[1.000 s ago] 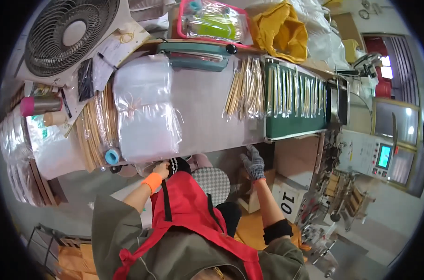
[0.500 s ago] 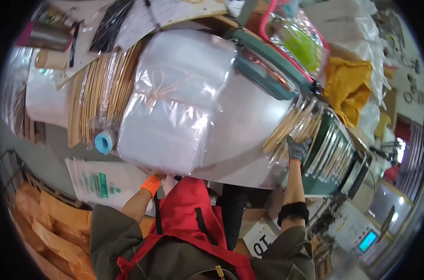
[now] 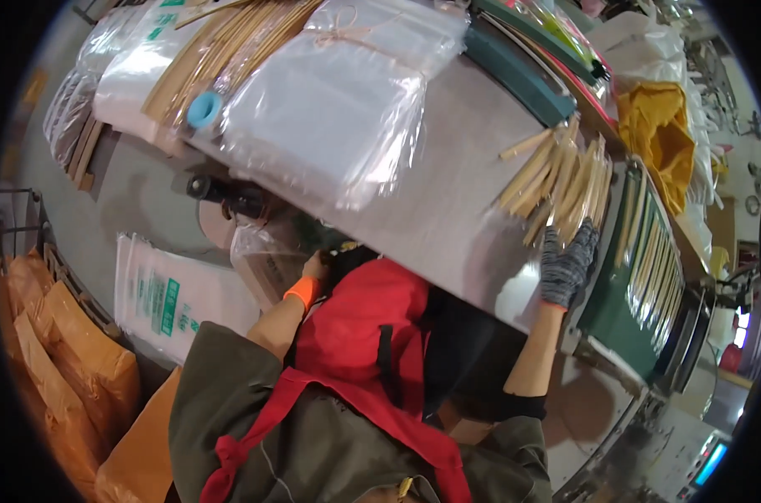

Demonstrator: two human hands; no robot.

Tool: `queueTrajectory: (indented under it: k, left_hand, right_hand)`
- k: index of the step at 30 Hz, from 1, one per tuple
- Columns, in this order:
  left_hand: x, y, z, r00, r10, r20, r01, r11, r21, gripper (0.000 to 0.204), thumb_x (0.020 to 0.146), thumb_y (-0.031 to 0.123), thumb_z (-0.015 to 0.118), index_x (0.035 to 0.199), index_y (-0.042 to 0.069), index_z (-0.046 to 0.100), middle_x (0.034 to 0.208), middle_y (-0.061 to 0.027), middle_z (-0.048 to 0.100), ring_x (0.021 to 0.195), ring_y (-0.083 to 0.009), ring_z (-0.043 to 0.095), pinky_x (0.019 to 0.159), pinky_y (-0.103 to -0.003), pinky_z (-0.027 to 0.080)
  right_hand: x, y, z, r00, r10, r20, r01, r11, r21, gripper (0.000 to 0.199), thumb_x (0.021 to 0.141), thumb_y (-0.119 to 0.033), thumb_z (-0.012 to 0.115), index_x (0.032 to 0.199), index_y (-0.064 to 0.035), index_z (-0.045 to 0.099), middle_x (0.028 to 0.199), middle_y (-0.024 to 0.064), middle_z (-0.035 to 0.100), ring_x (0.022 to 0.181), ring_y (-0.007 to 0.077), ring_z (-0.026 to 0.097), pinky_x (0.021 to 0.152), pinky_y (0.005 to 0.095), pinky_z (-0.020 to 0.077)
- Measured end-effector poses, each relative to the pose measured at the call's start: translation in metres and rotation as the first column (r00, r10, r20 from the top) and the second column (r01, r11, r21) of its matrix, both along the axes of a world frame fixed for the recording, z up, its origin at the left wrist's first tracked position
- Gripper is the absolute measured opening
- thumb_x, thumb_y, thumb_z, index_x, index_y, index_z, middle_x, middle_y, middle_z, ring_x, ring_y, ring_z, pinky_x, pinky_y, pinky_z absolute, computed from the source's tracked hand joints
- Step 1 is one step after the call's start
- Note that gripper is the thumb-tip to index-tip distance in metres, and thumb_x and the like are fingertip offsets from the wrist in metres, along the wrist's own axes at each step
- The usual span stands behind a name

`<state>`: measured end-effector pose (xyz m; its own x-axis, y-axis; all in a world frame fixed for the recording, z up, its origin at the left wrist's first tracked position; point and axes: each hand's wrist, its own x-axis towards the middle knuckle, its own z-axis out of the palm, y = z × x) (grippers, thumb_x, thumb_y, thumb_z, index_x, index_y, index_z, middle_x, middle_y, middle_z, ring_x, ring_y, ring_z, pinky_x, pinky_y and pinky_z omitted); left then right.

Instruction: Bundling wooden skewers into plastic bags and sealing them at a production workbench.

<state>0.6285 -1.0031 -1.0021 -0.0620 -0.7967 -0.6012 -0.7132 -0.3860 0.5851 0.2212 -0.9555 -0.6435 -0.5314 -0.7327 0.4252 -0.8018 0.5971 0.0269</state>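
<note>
My right hand [image 3: 566, 267], in a grey knit glove, reaches over the right part of the table. Its fingers stretch forward and apart, with the tips against the near ends of a loose pile of thin wooden sticks in clear wrapping [image 3: 577, 180]. Below the table's front edge is my left hand [image 3: 315, 268], with an orange cuff at the wrist. It is beside the red apron [image 3: 365, 306] and a clear plastic bag [image 3: 263, 261]; its fingertips are hidden, so its grip does not show. More wrapped sticks [image 3: 649, 268] lie in a row on a green surface [image 3: 619, 314] at right.
A stack of clear plastic bags [image 3: 330, 109] tied with string covers the table's middle. Left of it are a blue roll [image 3: 204, 109] and long sticks [image 3: 230, 42]. A green-grey case [image 3: 515, 67] stands behind. Orange sacks [image 3: 79, 360] and a white printed bag [image 3: 175, 293] are lower left.
The view has turned, so the table appears higher and more slanted. My right hand remains at the stick pile, its glove showing more fully. My left hand now shows apart from the table edge.
</note>
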Motion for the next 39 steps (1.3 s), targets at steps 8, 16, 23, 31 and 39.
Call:
queueTrajectory:
  k: [8, 16, 23, 31, 39]
  left_hand:
    - [0.175, 0.09, -0.014, 0.975, -0.18, -0.129, 0.192, 0.978, 0.087, 0.04, 0.076, 0.034, 0.064, 0.107, 0.008, 0.062, 0.099, -0.0178, 0.065, 0.094, -0.0319, 0.062, 0.08, -0.037, 0.048]
    - [0.159, 0.029, 0.074, 0.962, -0.054, -0.268, 0.028, 0.994, -0.101, 0.028, 0.078, 0.015, 0.056, 0.103, 0.004, 0.063, 0.097, -0.0155, 0.066, 0.093, -0.0301, 0.062, 0.081, -0.036, 0.048]
    - [0.08, -0.038, 0.061, 0.974, 0.001, -0.228, -0.062, 0.964, -0.258, 0.046, 0.074, 0.014, 0.057, 0.119, 0.007, 0.051, 0.112, -0.0173, 0.059, 0.103, -0.0323, 0.057, 0.088, -0.037, 0.045]
    - [-0.152, -0.074, 0.034, 0.778, -0.512, 0.364, 0.593, 0.407, -0.694, 0.041, 0.075, 0.032, 0.056, 0.114, 0.018, 0.058, 0.128, -0.0104, 0.049, 0.115, -0.0297, 0.048, 0.1, -0.038, 0.036]
    - [-0.265, -0.002, 0.009, 0.524, -0.817, 0.241, 0.778, 0.344, -0.525, 0.039, 0.074, 0.033, 0.056, 0.111, 0.019, 0.059, 0.123, -0.0083, 0.052, 0.114, -0.0281, 0.048, 0.1, -0.038, 0.035]
  right_hand:
    - [0.142, 0.113, -0.02, 0.891, 0.338, 0.303, -0.239, 0.917, -0.319, 0.05, 0.075, -0.013, 0.066, 0.122, -0.0047, 0.049, 0.131, 0.0191, 0.043, 0.121, 0.0348, 0.042, 0.1, 0.0402, 0.0358]
    - [0.15, 0.165, -0.058, 0.744, 0.343, 0.573, -0.078, 0.897, -0.435, 0.041, 0.076, -0.003, 0.063, 0.116, -0.0035, 0.054, 0.127, 0.0154, 0.047, 0.115, 0.0294, 0.049, 0.093, 0.0349, 0.0435]
    - [0.18, 0.139, -0.064, 0.625, 0.408, 0.665, -0.067, 0.877, -0.475, 0.043, 0.08, 0.004, 0.057, 0.122, -0.0001, 0.047, 0.12, 0.0122, 0.054, 0.108, 0.0197, 0.055, 0.093, 0.03, 0.0446]
    - [0.167, 0.165, -0.101, 0.416, 0.207, 0.886, 0.063, 0.965, -0.255, 0.024, 0.083, -0.006, 0.06, 0.106, -0.0015, 0.059, 0.103, 0.014, 0.063, 0.096, 0.0238, 0.061, 0.087, 0.034, 0.0466]
    - [0.121, 0.168, -0.099, 0.417, -0.022, 0.909, 0.141, 0.989, -0.041, 0.026, 0.08, -0.014, 0.063, 0.103, -0.0019, 0.059, 0.093, 0.0185, 0.061, 0.086, 0.0337, 0.059, 0.078, 0.039, 0.047]
